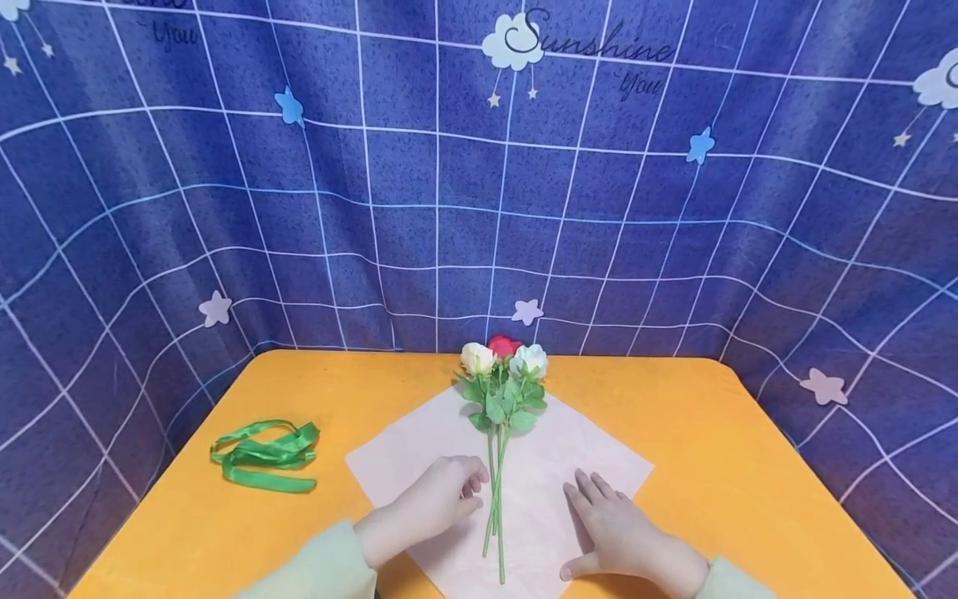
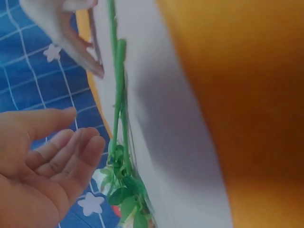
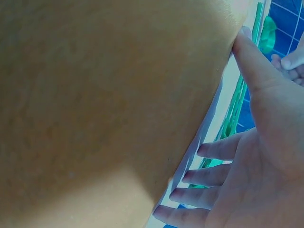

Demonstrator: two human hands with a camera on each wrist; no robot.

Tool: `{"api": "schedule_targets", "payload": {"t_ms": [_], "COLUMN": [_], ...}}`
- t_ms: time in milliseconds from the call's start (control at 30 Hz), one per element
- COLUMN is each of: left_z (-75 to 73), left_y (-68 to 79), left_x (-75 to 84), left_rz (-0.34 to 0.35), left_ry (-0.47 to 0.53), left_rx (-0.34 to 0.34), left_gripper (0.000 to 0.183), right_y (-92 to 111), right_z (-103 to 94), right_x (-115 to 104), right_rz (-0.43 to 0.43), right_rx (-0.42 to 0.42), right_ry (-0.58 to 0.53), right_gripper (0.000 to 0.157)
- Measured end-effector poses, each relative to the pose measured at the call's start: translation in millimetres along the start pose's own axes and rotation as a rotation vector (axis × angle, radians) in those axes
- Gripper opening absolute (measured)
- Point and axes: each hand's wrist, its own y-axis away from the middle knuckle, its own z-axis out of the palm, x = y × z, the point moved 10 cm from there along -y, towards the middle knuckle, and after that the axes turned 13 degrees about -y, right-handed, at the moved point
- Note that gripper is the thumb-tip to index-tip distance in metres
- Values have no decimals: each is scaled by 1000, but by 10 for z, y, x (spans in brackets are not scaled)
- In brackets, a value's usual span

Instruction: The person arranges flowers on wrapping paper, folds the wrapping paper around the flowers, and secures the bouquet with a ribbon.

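1. Head view: three artificial flowers lie on a pale pink square sheet of paper, itself on an orange tabletop; their three thin green stems cross and point toward the person.
2. The blooms number three: one cream, one red, one white. The red one is partly hidden behind the other two, and green leaves cover the upper stems.
3. The left hand is just beside the stems, fingers loosely bent, thumb apart, holding nothing.
4. The right hand is spread wide at the paper's right near edge, gripping nothing; whether it presses down, I cannot tell.
5. The paper's far corner is hidden under the flowers; its near corner is cut off by the frame.
6. One bunch of glossy green ribbon lies at the left; its loops overlap, so the number of lengths is unclear.
7. Two pale green sleeves are cut off below.
8. The blue grid-patterned curtain shows three clouds, two of them cropped.
9. In the left wrist view, leaves mostly hide the blooms.
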Motion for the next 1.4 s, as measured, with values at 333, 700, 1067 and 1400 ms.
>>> {"api": "schedule_targets", "payload": {"t_ms": [333,700,1067,1400], "left_z": [137,288,381,386], "left_y": [463,687,724,777], "left_x": [385,579,579,644], "left_rz": [390,619,639,699], "left_ry": [-351,-454,-560,-609], "left_rx": [-105,-177,-170,-117], "left_gripper": [25,32,21,11], "right_y": [-10,4,107,349], "right_z": [15,-7,-22,88], "right_x": [-8,0,-205,-875], "right_rz": [-12,-18,-192,-752], "right_rx": [8,17,53,34], "right_ry": [10,11,68,109], "right_gripper": [114,113,91,28]}}
